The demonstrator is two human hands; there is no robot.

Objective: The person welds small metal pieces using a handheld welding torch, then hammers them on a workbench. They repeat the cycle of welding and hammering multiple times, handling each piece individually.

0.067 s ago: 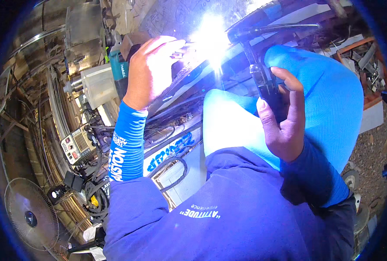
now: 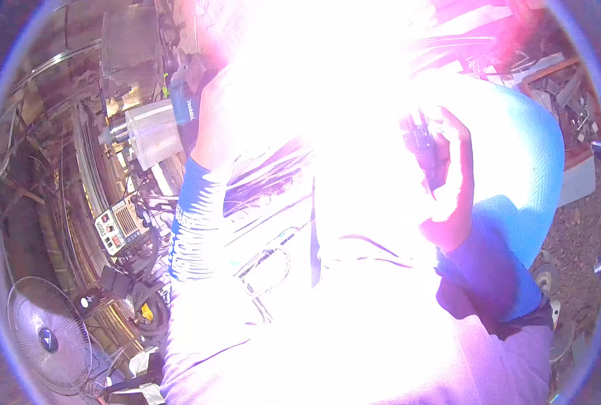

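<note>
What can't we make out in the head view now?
Head view:
Left hand: fingers and anything they hold, lost in white glare.
Dark handle in right hand: far end, same glare.
Whatever lies between the hands: washed out.
Scrap pieces at right: too small to identify.

A strong white glare (image 2: 327,88) hides the fingers of the left hand (image 2: 221,120). The dark handle's (image 2: 422,145) upper end is also hidden.

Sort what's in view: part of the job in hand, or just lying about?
In the job:
right hand, gripping a dark handle
left hand, washed out by white glare
possibly the box with knobs; connection unclear

Apparently just lying about:
fan
blue-green power tool
bin of scraps
</note>
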